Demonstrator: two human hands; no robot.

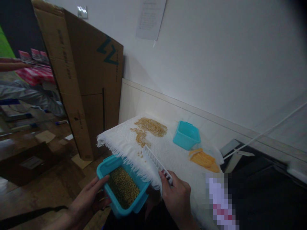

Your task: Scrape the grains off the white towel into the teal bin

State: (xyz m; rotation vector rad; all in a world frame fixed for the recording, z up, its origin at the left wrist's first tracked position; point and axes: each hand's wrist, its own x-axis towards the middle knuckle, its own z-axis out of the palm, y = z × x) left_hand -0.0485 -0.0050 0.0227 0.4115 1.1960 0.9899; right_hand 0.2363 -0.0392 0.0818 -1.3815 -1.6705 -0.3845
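My left hand (92, 193) grips the near left side of a teal plastic container (107, 185), thumb over its rim. Yellowish soybeans (127, 183) lie inside it. The container is held just below the fringed edge of a white cloth (120, 135) that covers the table. My right hand (176, 195) is closed around one end of a white slotted plastic strip (153, 158). The strip's far end rests on or just above the cloth, beside a few stray beans. Loose soybeans (151, 126) are spread farther back on the cloth, in a larger and a smaller patch.
A second teal container (187, 135) stands on the cloth near the wall, beside a crumpled orange cloth (203, 159). At left rises a tall cardboard box (96, 73). Beyond it, another person's arm (14, 65) reaches over a red checked cloth (35, 75).
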